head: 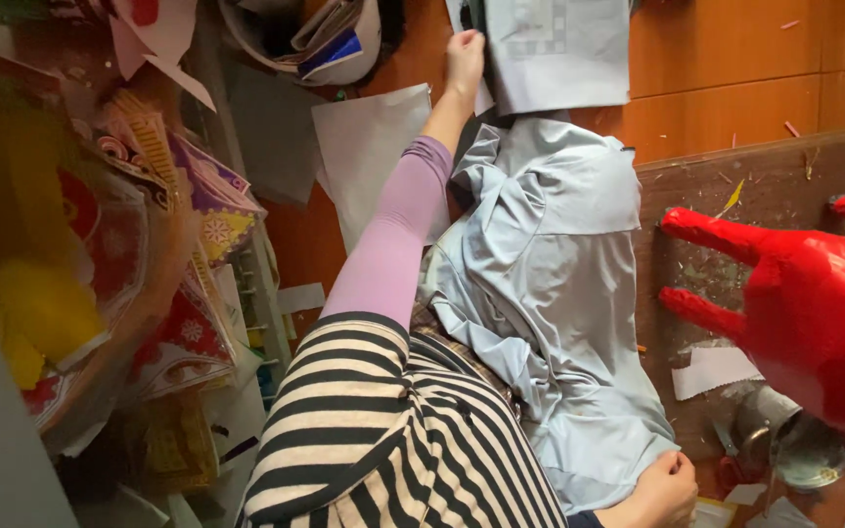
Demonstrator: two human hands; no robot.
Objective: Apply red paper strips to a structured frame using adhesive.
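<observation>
The left hand [464, 54] was seen stretched far out at twelve o'clock, its arm wrapped in a lilac sleeve [388, 235]. It was laid on the near edge of a grey paper sheet [559, 49] on the orange wooden floor [735, 59]. Whether the sheet was pinched or only pressed could not be told, as the fingers were hidden against the paper.

Down at five o'clock, the right hand [662, 489] was curled into a fist. It was pressed against the lower edge of the light-blue garment [550, 274]. Whether any cloth was caught inside the fist could not be made out.

The garment itself was spread crumpled through the centre of the view, between the two hands. Its top end was touching the grey sheet. A striped top [383, 440] was seen at six o'clock.

At three o'clock a glossy red hand [814, 313] was held with fingers splayed above a dark wooden table [784, 186] strewn with scraps. A metal cup [794, 445] was lying just beneath it at four o'clock. A second pale sheet [369, 147] was lying at eleven o'clock, and patterned paper goods [178, 225] were heaped at nine o'clock.
</observation>
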